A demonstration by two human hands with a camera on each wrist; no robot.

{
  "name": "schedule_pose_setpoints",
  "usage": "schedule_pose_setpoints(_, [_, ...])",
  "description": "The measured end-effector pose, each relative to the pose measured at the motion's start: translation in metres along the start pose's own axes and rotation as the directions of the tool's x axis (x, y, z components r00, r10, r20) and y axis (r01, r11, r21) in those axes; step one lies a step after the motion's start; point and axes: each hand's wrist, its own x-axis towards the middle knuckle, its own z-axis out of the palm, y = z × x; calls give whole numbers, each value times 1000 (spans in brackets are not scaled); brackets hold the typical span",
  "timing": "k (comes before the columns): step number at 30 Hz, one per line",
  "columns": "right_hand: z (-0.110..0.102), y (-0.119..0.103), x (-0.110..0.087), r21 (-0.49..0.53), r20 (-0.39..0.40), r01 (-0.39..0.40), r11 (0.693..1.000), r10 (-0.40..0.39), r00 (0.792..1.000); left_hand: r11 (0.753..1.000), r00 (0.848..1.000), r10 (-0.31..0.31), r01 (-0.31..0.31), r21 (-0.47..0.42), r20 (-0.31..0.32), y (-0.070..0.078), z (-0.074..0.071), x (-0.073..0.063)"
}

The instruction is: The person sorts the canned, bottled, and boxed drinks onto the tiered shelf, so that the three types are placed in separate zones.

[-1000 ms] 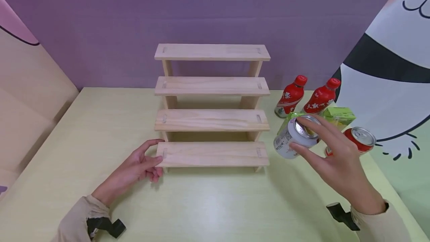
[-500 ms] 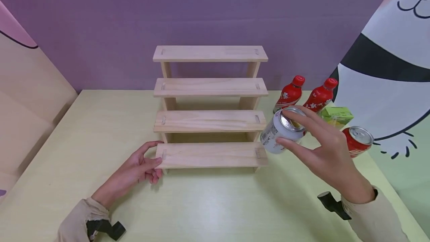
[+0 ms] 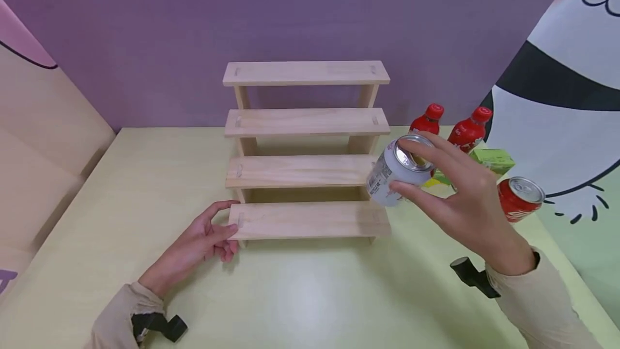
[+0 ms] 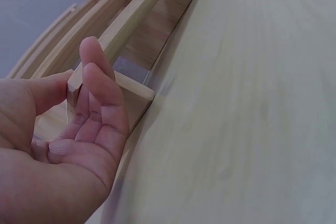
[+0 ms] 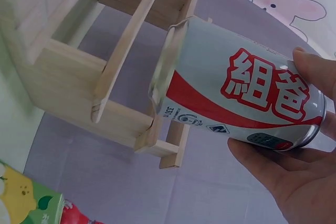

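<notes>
A four-step wooden display stand [image 3: 305,220] stands on the table against the purple backdrop. My left hand [image 3: 194,246] grips the left end of its lowest board, with the thumb on one side and fingers curled round the other in the left wrist view. My right hand [image 3: 460,203] holds a white drink can [image 3: 391,176] by its top end, thumb and fingers around it. The can is tilted and appears raised in front of the right ends of the lower boards. Red lettering and a red band show on the can [image 5: 236,87] in the right wrist view.
Right of the stand are two red-capped bottles [image 3: 469,132], partly hidden by the right hand and can. Near them are green juice cartons [image 3: 494,160], and a red soda can [image 3: 520,201] stands close to the table's right edge. The tabletop [image 3: 300,290] stretches in front.
My right hand has carried the white can leftward and a little up, from beside the cartons to the stand's right end. The left hand keeps its grip on the lowest board.
</notes>
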Motion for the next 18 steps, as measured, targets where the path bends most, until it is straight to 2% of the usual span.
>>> schedule_pose_setpoints(10, [13,-12,28,85,-79,71,994,-65,995,1000,1000,6,-6,2,-22,0,0,0])
schedule_pose_setpoints(18, [21,-21,48,120,-85,94,988,-85,993,1000,999,26,-27,-6,-18,0,3,0])
